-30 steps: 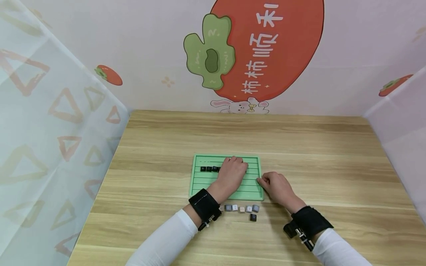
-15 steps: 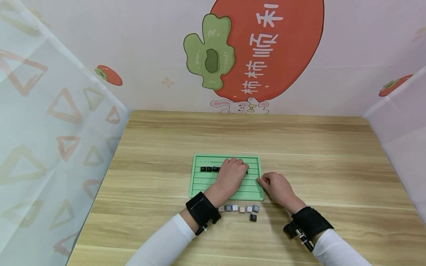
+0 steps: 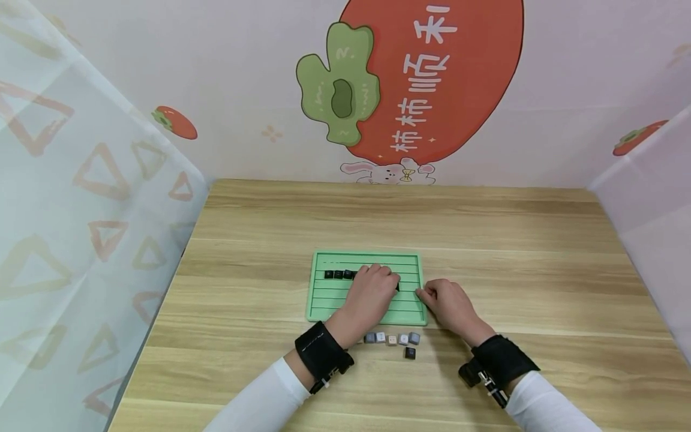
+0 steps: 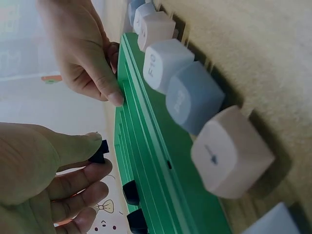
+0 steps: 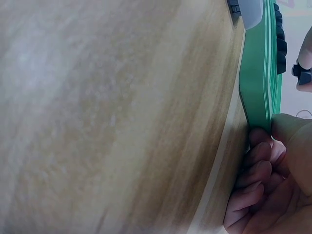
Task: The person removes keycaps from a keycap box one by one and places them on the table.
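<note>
My left hand (image 3: 369,295) is over the green grooved board (image 3: 407,309). Between its thumb and forefinger it pinches a black keycap (image 4: 99,153), held just above the board in the left wrist view. Several black keycaps (image 3: 338,275) stand in a row on the board, partly covered by that hand. At the board's right edge, my right hand (image 3: 450,306) grips the rim. Its thumb lies on the rim, and the other fingers are curled against the side in the right wrist view.
Several white, grey-blue and beige keycaps (image 3: 391,340) lie in a line on the wooden table (image 3: 518,240) before the board's near edge. One black keycap (image 3: 410,353) lies closer to the person. A printed cloth (image 3: 243,90) stands behind the table.
My left hand has drawn back slightly towards the person with the black keycap in its fingers. The right hand and the board stay where they were.
</note>
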Available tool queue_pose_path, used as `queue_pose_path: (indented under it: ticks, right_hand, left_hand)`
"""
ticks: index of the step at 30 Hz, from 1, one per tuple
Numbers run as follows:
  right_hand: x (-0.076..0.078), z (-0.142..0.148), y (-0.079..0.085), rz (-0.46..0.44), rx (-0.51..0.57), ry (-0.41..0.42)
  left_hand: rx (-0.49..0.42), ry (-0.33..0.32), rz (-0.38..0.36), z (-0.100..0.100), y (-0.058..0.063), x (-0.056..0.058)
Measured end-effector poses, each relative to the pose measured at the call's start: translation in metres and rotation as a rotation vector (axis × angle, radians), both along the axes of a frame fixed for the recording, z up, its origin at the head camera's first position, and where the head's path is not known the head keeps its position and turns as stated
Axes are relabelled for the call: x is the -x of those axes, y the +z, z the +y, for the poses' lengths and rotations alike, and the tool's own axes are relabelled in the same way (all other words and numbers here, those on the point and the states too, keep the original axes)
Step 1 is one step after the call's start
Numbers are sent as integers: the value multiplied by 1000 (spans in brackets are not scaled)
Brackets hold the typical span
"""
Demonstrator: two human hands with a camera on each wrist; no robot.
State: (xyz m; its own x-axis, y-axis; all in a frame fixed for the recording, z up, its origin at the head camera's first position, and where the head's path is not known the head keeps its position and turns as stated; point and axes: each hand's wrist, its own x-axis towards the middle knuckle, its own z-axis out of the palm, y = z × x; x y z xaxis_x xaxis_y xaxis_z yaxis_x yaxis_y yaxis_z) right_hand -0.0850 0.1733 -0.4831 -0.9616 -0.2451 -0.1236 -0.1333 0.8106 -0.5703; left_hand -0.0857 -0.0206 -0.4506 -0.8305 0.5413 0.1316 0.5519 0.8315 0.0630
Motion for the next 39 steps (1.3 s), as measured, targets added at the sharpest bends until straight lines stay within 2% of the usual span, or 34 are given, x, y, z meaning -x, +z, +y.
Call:
queue_pose_path:
  ticks: [9,29,39]
  right_hand:
    - [0,0,0,-1,-8,2]
    - [1,1,-1,-10,-12,4]
    - [1,0,1,-26,-17,-2]
  left_hand:
    - [-25,-17,20,-3,0,-6]
    - [-39,-25,-3,-7,1,-17]
    - [-40,-38,36,-9,4,-26]
